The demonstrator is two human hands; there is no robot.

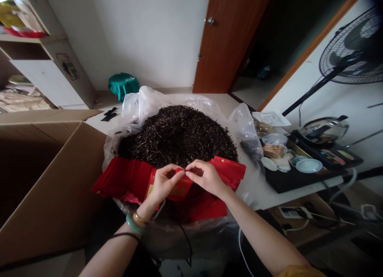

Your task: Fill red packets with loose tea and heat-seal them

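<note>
A big heap of dark loose tea leaves (179,135) lies in a clear plastic bag (143,103) in front of me. Along its near edge runs a fanned row of red packets (125,177). My left hand (163,184) and my right hand (203,176) meet above the row, both pinching the top edge of one small red packet (181,187). A green bangle and a gold bracelet sit on my left wrist.
An open cardboard box (50,181) stands at the left. At the right a dark tea tray (296,175) carries small cups and bowls, with a kettle (323,130) behind and a standing fan (353,49) above. A brown door (227,37) and shelves (32,49) are behind.
</note>
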